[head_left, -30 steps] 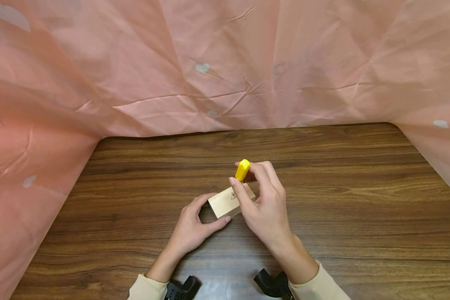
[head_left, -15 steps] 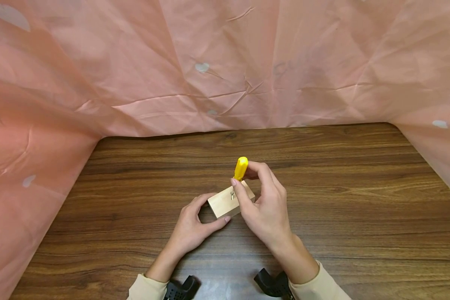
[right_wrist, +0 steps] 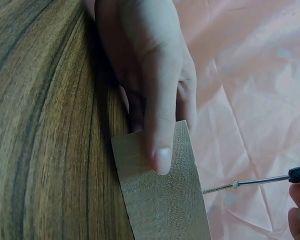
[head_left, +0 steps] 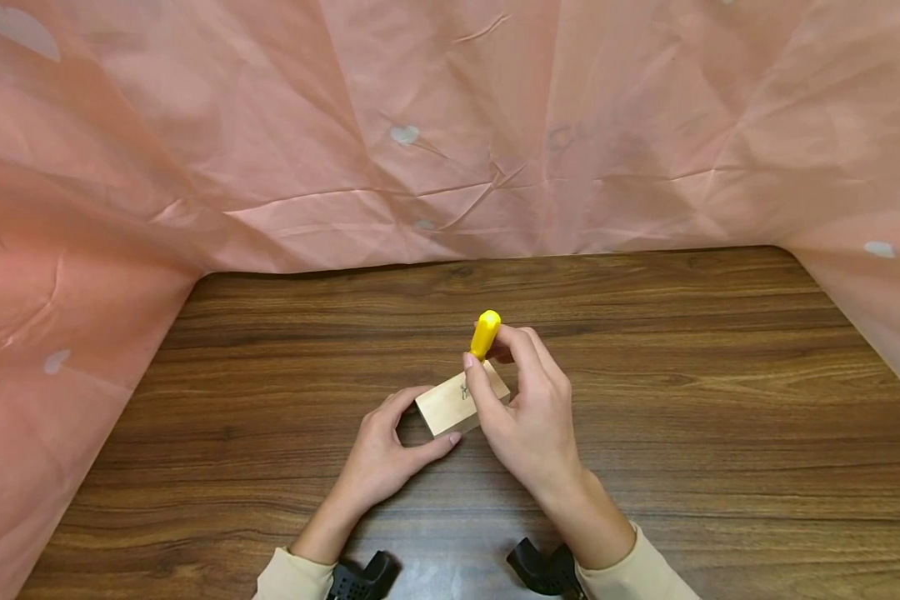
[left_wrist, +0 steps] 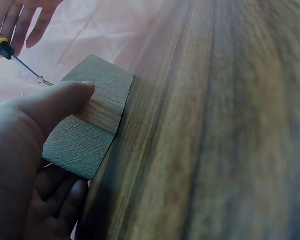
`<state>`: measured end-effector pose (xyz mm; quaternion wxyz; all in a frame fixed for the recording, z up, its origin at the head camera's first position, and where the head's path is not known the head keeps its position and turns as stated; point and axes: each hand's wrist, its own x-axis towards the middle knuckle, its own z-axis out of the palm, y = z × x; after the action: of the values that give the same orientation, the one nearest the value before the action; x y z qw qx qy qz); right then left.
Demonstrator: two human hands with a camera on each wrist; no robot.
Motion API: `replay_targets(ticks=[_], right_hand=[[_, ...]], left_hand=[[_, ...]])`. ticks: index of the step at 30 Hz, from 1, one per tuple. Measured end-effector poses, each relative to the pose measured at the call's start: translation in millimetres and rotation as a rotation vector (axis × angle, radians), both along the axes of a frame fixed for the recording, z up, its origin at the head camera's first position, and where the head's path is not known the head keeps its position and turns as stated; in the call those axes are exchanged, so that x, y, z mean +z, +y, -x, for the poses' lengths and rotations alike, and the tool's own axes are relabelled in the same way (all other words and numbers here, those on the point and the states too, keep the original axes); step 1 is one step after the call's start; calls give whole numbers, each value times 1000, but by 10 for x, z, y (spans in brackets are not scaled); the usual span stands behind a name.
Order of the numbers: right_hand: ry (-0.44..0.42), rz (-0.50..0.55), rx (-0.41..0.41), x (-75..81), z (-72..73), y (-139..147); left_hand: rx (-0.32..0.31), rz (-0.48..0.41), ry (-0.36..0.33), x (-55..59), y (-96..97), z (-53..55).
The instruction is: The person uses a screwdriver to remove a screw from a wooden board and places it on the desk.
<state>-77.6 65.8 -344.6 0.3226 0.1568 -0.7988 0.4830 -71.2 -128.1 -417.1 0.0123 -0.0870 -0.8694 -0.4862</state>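
The left sleeve, cut off by the lower edge in the head view, led up to the left hand, which gripped a pale wooden block by its left end. The thumb pressed the near side; the fingertips beyond the far side were hard to see. The block sat within that grip, on the brown table. Right of the grip, a screw stood on the block's upper face; how deep its hidden tip went could not be told. A screwdriver met the screw's head, its yellow handle pinched in the right hand, whose thumb hid the shaft in the head view. The right wrist view cut off most of this hand.
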Motion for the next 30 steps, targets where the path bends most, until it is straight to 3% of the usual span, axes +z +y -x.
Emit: replay_targets(ticks=[9, 18, 30], right_hand=[[-12, 8, 9, 8, -10, 11], [-19, 20, 19, 10, -12, 3], [21, -4, 35, 15, -10, 23]], left_hand=[[3, 8, 19, 0, 7, -3], [9, 2, -12, 17, 3, -15], [9, -5, -9, 11, 7, -11]])
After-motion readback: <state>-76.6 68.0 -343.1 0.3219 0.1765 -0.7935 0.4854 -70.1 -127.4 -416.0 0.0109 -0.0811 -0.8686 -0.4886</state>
